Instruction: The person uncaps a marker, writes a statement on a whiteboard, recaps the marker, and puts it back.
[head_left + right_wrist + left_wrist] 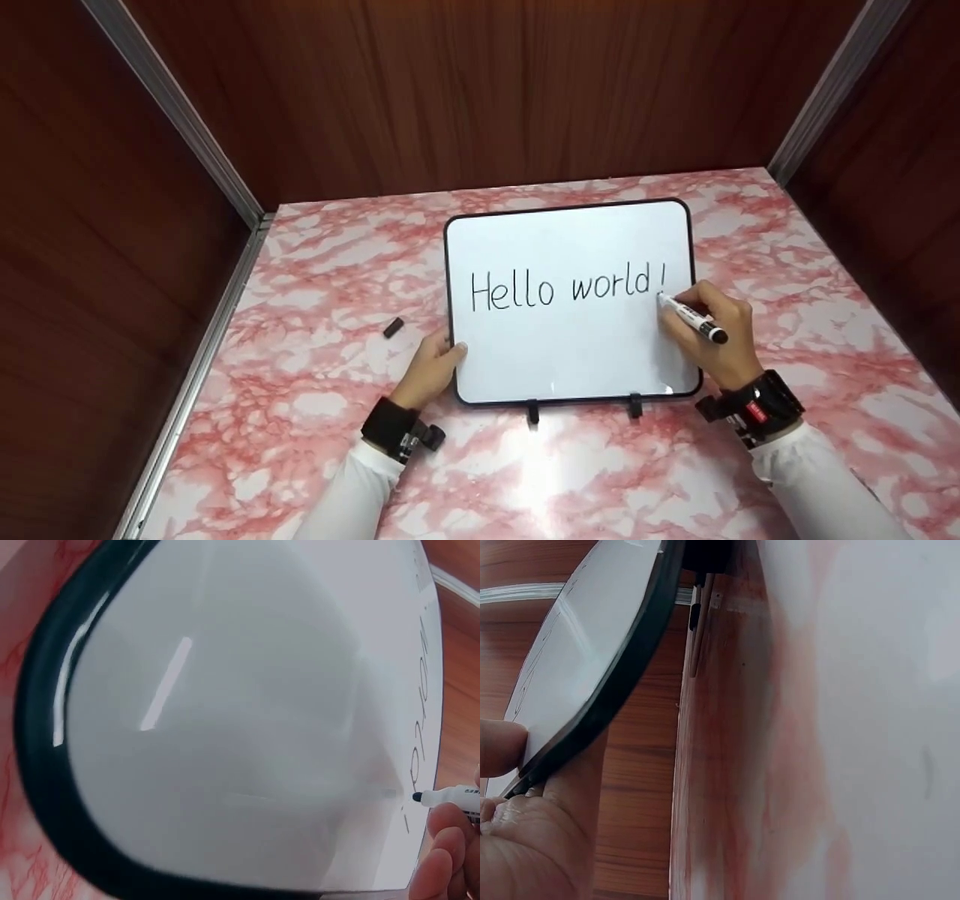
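Observation:
A whiteboard (570, 345) with a black rim stands tilted back on small black feet, bearing the handwritten words "Hello world!" in black. My left hand (433, 369) grips its left edge, thumb on the front face and fingers behind, as the left wrist view also shows at the thumb (501, 748). In my right hand (716, 330) is a white marker (694, 318) with a black end, pinched between thumb and fingers. In the right wrist view the marker's dark tip (418, 796) is close to the board, by the exclamation mark. The right hand's other fingers are partly hidden.
A small black marker cap (394, 328) lies on the red-and-white marbled table (322, 285), left of the board. Brown wood-grain panels (510, 97) with metal corner strips enclose the back and sides. Black straps with cameras sit on both wrists.

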Tool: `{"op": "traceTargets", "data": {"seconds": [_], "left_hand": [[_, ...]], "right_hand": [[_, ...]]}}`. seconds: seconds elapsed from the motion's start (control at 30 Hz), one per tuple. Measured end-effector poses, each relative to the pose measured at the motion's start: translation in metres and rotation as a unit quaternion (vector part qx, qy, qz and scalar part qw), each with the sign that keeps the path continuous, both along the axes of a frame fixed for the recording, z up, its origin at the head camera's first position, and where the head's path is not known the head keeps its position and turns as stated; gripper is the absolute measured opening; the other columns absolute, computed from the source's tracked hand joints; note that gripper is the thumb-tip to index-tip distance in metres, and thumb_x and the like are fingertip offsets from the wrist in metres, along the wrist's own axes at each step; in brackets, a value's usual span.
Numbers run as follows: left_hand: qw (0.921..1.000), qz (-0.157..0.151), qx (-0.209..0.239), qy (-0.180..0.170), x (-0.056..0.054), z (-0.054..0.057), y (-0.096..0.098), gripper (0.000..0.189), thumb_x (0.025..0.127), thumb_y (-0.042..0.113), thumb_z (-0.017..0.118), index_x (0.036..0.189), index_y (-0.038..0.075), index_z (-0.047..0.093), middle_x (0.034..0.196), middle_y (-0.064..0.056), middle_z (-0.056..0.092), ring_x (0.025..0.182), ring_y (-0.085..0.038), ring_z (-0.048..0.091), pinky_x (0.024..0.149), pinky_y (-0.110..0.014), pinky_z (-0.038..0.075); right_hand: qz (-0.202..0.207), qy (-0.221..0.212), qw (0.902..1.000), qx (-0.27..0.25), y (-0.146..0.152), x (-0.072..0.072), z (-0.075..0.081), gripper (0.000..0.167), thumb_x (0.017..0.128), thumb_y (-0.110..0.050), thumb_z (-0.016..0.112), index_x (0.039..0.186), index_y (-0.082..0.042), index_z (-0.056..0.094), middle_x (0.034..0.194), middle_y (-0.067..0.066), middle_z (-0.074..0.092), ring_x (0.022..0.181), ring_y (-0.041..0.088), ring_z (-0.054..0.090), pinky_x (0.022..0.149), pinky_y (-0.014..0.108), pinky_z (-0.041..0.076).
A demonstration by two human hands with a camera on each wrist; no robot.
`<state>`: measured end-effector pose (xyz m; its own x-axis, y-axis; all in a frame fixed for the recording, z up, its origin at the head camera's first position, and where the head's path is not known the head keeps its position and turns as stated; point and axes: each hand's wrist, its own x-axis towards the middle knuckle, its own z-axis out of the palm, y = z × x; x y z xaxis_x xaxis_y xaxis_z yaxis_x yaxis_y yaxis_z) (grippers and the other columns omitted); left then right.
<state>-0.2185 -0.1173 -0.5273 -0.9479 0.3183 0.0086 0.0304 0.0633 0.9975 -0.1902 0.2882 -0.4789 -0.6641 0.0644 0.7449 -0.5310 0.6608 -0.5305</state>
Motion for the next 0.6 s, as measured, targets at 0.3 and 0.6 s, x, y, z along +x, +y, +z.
{"op": "traceTargets", "data": {"seconds": [0.3, 0.6], "left_hand": [[0.9999, 0.01, 0.005, 0.002, -0.001, 0.001, 0.0, 0.042, 0.104, -0.001, 0.048, 0.142, -0.017, 0.057, 0.123, -0.034, 0.074, 0.095, -0.014, 0.074, 0.088, -0.032, 0.066], [0.9997, 0.01, 0.013, -0.016, -0.001, 0.0, 0.002, 0.045, 0.104, 0.0, 0.048, 0.145, -0.014, 0.058, 0.128, -0.031, 0.074, 0.1, -0.016, 0.073, 0.09, -0.03, 0.065]], "right_hand": [[0.015, -0.003, 0.9999, 0.005, -0.01, 0.007, 0.0, 0.015, 0.077, 0.004, 0.081, 0.078, -0.001, 0.067, 0.066, 0.007, 0.07, 0.063, -0.005, 0.054, 0.057, 0.008, 0.043], [0.037, -0.01, 0.9991, 0.018, -0.026, 0.017, 0.0, 0.016, 0.076, 0.004, 0.08, 0.077, -0.005, 0.066, 0.065, 0.002, 0.069, 0.06, -0.003, 0.054, 0.053, 0.011, 0.042]]}}
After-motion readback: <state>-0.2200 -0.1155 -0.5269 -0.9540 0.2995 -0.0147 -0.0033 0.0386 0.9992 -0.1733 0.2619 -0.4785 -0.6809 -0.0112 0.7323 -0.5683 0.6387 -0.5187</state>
